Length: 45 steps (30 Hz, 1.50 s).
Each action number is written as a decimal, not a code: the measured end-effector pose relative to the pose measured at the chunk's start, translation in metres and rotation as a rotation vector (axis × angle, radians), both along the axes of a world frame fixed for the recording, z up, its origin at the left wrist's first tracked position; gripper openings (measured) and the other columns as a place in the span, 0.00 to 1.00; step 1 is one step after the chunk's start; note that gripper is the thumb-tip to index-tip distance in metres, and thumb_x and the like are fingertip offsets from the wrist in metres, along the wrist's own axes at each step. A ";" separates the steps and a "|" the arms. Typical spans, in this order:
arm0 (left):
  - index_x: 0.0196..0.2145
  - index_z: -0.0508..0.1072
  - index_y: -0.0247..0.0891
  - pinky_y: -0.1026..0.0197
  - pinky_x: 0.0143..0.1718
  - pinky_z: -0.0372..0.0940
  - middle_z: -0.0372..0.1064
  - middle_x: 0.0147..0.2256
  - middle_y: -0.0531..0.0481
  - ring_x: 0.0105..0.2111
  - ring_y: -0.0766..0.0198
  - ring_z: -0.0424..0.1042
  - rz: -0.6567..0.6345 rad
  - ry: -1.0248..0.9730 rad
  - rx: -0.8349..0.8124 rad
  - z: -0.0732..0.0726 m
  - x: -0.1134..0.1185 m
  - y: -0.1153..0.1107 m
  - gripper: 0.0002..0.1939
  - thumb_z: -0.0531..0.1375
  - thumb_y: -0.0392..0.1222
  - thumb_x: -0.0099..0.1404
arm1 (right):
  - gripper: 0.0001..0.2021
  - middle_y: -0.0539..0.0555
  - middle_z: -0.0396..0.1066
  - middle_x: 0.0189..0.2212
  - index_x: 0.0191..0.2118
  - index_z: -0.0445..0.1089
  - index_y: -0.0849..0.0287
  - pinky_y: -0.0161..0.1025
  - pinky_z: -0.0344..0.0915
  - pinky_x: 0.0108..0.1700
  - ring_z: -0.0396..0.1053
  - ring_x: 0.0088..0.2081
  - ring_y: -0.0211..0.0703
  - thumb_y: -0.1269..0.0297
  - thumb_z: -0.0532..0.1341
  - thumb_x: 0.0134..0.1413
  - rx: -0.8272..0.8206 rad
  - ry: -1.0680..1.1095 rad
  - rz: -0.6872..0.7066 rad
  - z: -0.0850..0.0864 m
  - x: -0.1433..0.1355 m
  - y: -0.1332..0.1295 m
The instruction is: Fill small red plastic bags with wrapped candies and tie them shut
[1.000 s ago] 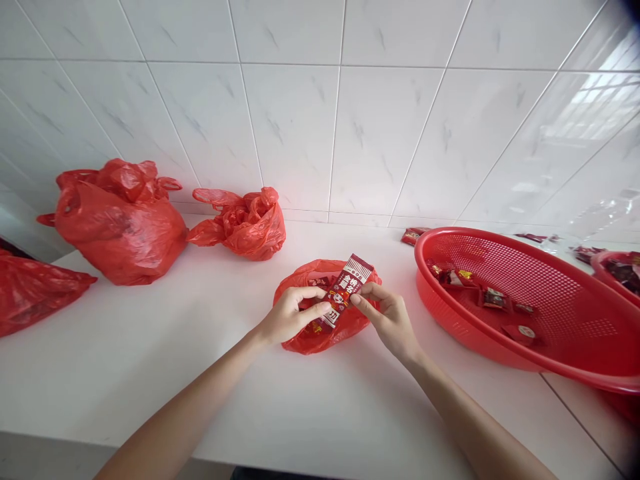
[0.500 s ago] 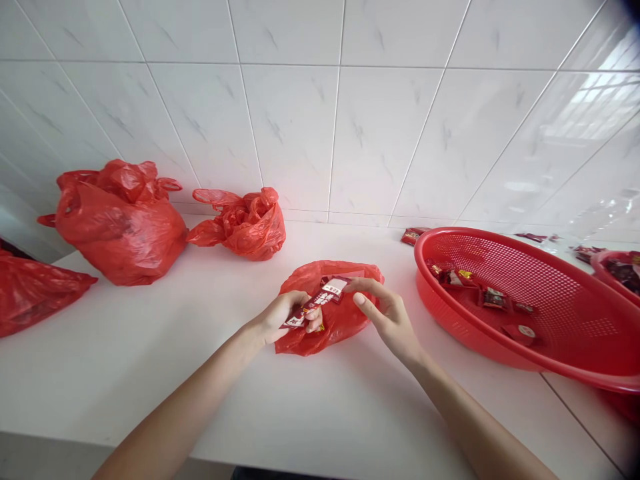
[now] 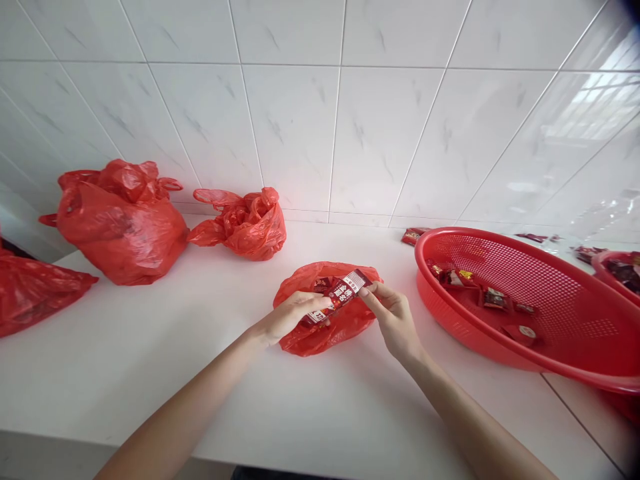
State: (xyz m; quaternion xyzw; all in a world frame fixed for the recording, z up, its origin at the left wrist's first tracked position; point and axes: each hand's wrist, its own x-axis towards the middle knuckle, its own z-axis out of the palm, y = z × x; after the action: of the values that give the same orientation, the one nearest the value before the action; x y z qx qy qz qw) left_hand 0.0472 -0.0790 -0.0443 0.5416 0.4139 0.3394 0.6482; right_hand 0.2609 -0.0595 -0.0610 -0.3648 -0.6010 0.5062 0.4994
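Glossy white wall (image 3: 300, 133), square-cornered tiles, thin grooves, faint grey veining, window glare at upper right. Table (image 3: 225, 407) below it, white, smooth, with a seam at lower right. Basket (image 3: 575, 327) on the right: red plastic, big, round, perforated sides, smooth thick rim. Big bag (image 3: 123, 233) at far left, red thin plastic, bulging, wrinkled, crumpled top with loops. Side bag (image 3: 40, 290), same red film, cut off by the left edge. Small bag (image 3: 257, 233) near the wall, crinkled, bunched up, just beside the big one. Open bag (image 3: 350, 327) front and center, red, thin, mouth spread wide.

Left grip (image 3: 287, 318): closed on the lower left end of the packet (image 3: 343, 295), thumb on top. Right grip (image 3: 395, 319): pinching the packet's upper right end between thumb and fingers. Packet is long, flat, dark red, white print, striped end; held slantwise between both grips, over the open bag's mouth.

Basket holds a few small wrapped pieces (image 3: 495, 299), mostly red, some gold, grouped toward its left side. Open bag has dark red wrappers (image 3: 325, 283) inside, partly hidden. Second basket (image 3: 606, 263) at right edge, dark pieces inside, too cropped to tell. Loose wrapper (image 3: 413, 235) on the table by the basket's far left rim.
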 end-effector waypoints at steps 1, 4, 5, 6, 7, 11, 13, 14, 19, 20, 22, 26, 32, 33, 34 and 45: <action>0.37 0.78 0.35 0.59 0.42 0.66 0.75 0.35 0.47 0.37 0.59 0.73 0.003 0.061 0.058 -0.001 -0.001 0.001 0.17 0.59 0.53 0.65 | 0.13 0.51 0.73 0.31 0.32 0.72 0.57 0.37 0.66 0.39 0.69 0.34 0.42 0.54 0.61 0.61 -0.005 0.001 -0.016 0.000 0.000 0.000; 0.39 0.79 0.38 0.56 0.46 0.66 0.77 0.39 0.48 0.42 0.56 0.74 0.124 0.269 0.274 -0.006 -0.005 0.005 0.14 0.61 0.50 0.64 | 0.14 0.51 0.73 0.29 0.32 0.71 0.58 0.37 0.66 0.36 0.68 0.32 0.41 0.52 0.60 0.60 -0.013 0.001 -0.104 0.002 0.002 0.001; 0.41 0.79 0.39 0.55 0.49 0.66 0.77 0.42 0.47 0.44 0.55 0.74 0.193 0.332 0.343 -0.008 -0.008 0.007 0.14 0.61 0.49 0.63 | 0.15 0.50 0.72 0.29 0.31 0.70 0.58 0.36 0.65 0.34 0.68 0.31 0.40 0.51 0.60 0.59 -0.013 0.003 -0.147 0.003 0.003 0.002; 0.42 0.79 0.40 0.55 0.50 0.65 0.76 0.45 0.47 0.46 0.55 0.73 0.264 0.387 0.400 -0.009 -0.011 0.009 0.13 0.62 0.48 0.62 | 0.15 0.50 0.72 0.28 0.30 0.69 0.58 0.36 0.65 0.33 0.67 0.30 0.40 0.51 0.61 0.59 -0.015 0.007 -0.186 0.004 0.004 0.002; 0.42 0.79 0.40 0.54 0.51 0.65 0.76 0.46 0.47 0.47 0.54 0.73 0.329 0.431 0.442 -0.010 -0.015 0.011 0.13 0.62 0.47 0.62 | 0.16 0.50 0.72 0.28 0.30 0.68 0.58 0.35 0.65 0.31 0.67 0.29 0.39 0.50 0.61 0.58 -0.019 0.016 -0.219 0.004 0.005 0.003; 0.44 0.77 0.41 0.54 0.48 0.68 0.75 0.46 0.48 0.43 0.58 0.73 0.468 0.493 0.534 -0.010 -0.026 0.015 0.14 0.61 0.40 0.60 | 0.15 0.53 0.75 0.31 0.31 0.71 0.58 0.38 0.68 0.35 0.71 0.32 0.43 0.50 0.61 0.58 -0.041 0.000 -0.157 0.003 0.004 0.006; 0.46 0.76 0.41 0.55 0.47 0.69 0.74 0.48 0.48 0.41 0.60 0.73 0.484 0.478 0.590 -0.009 -0.027 0.015 0.15 0.60 0.37 0.61 | 0.14 0.55 0.77 0.36 0.36 0.74 0.57 0.42 0.70 0.41 0.74 0.38 0.47 0.51 0.61 0.58 -0.019 -0.116 -0.036 -0.002 0.002 0.006; 0.47 0.76 0.41 0.55 0.47 0.69 0.73 0.48 0.48 0.40 0.61 0.73 0.477 0.465 0.615 -0.009 -0.027 0.015 0.16 0.59 0.36 0.61 | 0.13 0.55 0.78 0.39 0.38 0.75 0.57 0.45 0.70 0.45 0.74 0.41 0.49 0.52 0.61 0.58 0.008 -0.203 0.017 -0.005 0.001 0.007; 0.47 0.75 0.40 0.56 0.49 0.69 0.72 0.47 0.48 0.42 0.62 0.73 0.402 0.451 0.741 -0.009 -0.023 0.012 0.17 0.55 0.32 0.62 | 0.17 0.57 0.72 0.54 0.51 0.74 0.53 0.59 0.61 0.59 0.62 0.61 0.58 0.61 0.62 0.55 0.211 -0.614 -0.067 -0.022 -0.001 0.010; 0.47 0.74 0.40 0.56 0.51 0.68 0.71 0.47 0.48 0.44 0.62 0.72 0.377 0.469 0.773 -0.008 -0.022 0.012 0.18 0.55 0.31 0.62 | 0.20 0.58 0.71 0.55 0.53 0.72 0.53 0.60 0.60 0.60 0.61 0.61 0.59 0.62 0.62 0.54 0.243 -0.656 -0.106 -0.024 0.000 0.011; 0.48 0.74 0.41 0.56 0.54 0.66 0.70 0.48 0.48 0.48 0.60 0.71 0.309 0.539 0.827 -0.009 -0.021 0.010 0.18 0.55 0.31 0.62 | 0.23 0.59 0.69 0.57 0.56 0.70 0.54 0.61 0.61 0.60 0.61 0.62 0.59 0.64 0.62 0.53 0.297 -0.708 -0.152 -0.026 0.001 0.013; 0.55 0.70 0.47 0.51 0.55 0.65 0.64 0.56 0.49 0.53 0.54 0.69 0.135 0.789 0.757 -0.015 -0.020 0.009 0.24 0.62 0.38 0.60 | 0.22 0.60 0.66 0.59 0.55 0.69 0.55 0.62 0.61 0.59 0.57 0.64 0.60 0.65 0.61 0.53 0.393 -0.741 -0.184 -0.023 0.004 0.014; 0.59 0.66 0.47 0.47 0.51 0.67 0.63 0.57 0.44 0.52 0.49 0.69 0.165 0.961 0.673 -0.034 -0.014 0.014 0.29 0.64 0.51 0.61 | 0.10 0.55 0.75 0.47 0.46 0.74 0.52 0.49 0.69 0.53 0.69 0.53 0.50 0.65 0.61 0.59 0.543 -0.505 -0.147 -0.002 0.011 0.010; 0.59 0.66 0.46 0.47 0.51 0.68 0.63 0.56 0.43 0.51 0.49 0.69 0.184 0.957 0.680 -0.036 -0.014 0.015 0.29 0.64 0.53 0.61 | 0.09 0.54 0.76 0.45 0.44 0.75 0.52 0.48 0.69 0.52 0.70 0.52 0.49 0.66 0.61 0.59 0.568 -0.463 -0.145 0.002 0.013 0.009; 0.59 0.67 0.45 0.47 0.51 0.68 0.63 0.56 0.43 0.51 0.49 0.70 0.201 0.940 0.693 -0.038 -0.014 0.017 0.29 0.63 0.54 0.62 | 0.09 0.53 0.76 0.43 0.43 0.75 0.51 0.48 0.69 0.52 0.70 0.51 0.48 0.67 0.61 0.59 0.588 -0.428 -0.147 0.006 0.016 0.009; 0.46 0.75 0.40 0.51 0.53 0.67 0.69 0.50 0.45 0.48 0.57 0.73 0.456 0.548 0.927 -0.006 -0.039 0.023 0.17 0.55 0.31 0.62 | 0.09 0.54 0.75 0.46 0.37 0.77 0.52 0.51 0.69 0.53 0.71 0.50 0.49 0.70 0.60 0.57 0.523 -0.194 -0.366 0.042 0.045 0.013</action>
State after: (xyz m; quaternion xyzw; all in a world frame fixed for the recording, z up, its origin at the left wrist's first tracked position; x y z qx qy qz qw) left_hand 0.0082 -0.0559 -0.0505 0.7339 0.4808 0.4635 0.1238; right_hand 0.3061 -0.0469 -0.0188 -0.3726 -0.6799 0.1998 0.5992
